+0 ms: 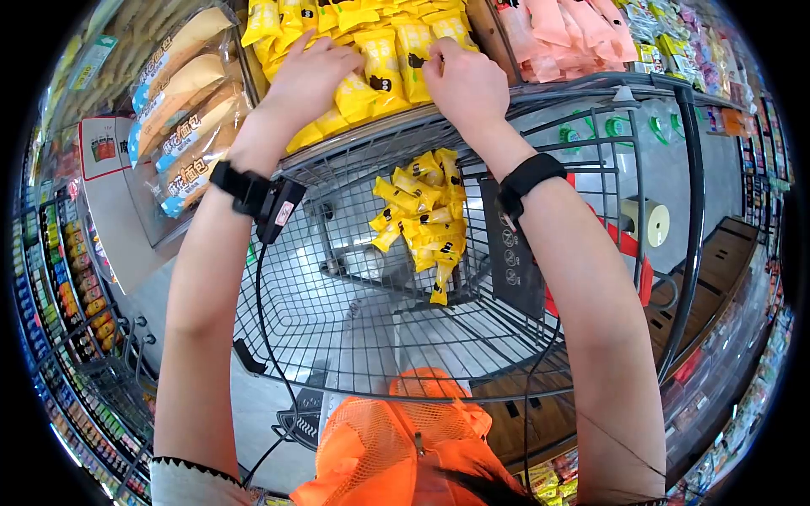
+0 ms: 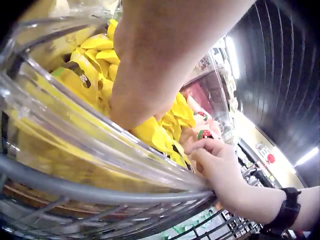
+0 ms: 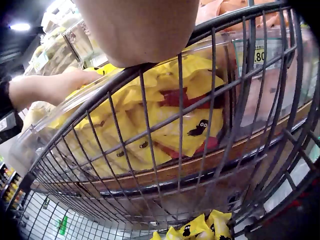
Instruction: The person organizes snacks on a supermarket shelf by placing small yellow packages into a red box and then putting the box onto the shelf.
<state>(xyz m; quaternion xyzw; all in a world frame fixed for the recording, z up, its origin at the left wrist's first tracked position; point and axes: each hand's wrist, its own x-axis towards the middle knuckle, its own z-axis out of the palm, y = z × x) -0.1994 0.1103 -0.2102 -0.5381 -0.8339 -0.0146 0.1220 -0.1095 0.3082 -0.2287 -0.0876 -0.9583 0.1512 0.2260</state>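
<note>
Yellow snack packets (image 1: 381,67) with a small black cartoon figure fill a clear-walled bin. My left hand (image 1: 305,83) lies over packets on the bin's left side, fingers bent down among them; in the left wrist view, the arm hides its fingertips. At the bin's right side is my right hand (image 1: 469,83), its fingers bent, with thumb and fingertips right at the packets' edge in the left wrist view (image 2: 217,165). Whether either hand grips a packet I cannot tell. A heap of the same yellow packets (image 1: 426,207) lies in the shopping cart (image 1: 329,244) below my arms.
Bagged long bread loaves (image 1: 190,110) stand left of the bin, pink packets (image 1: 574,38) to its right. The cart's grey rim (image 3: 125,75) runs along the bin's front. A dark panel (image 1: 510,244) lies at the cart's right side, and an orange mesh vest (image 1: 380,438) is below.
</note>
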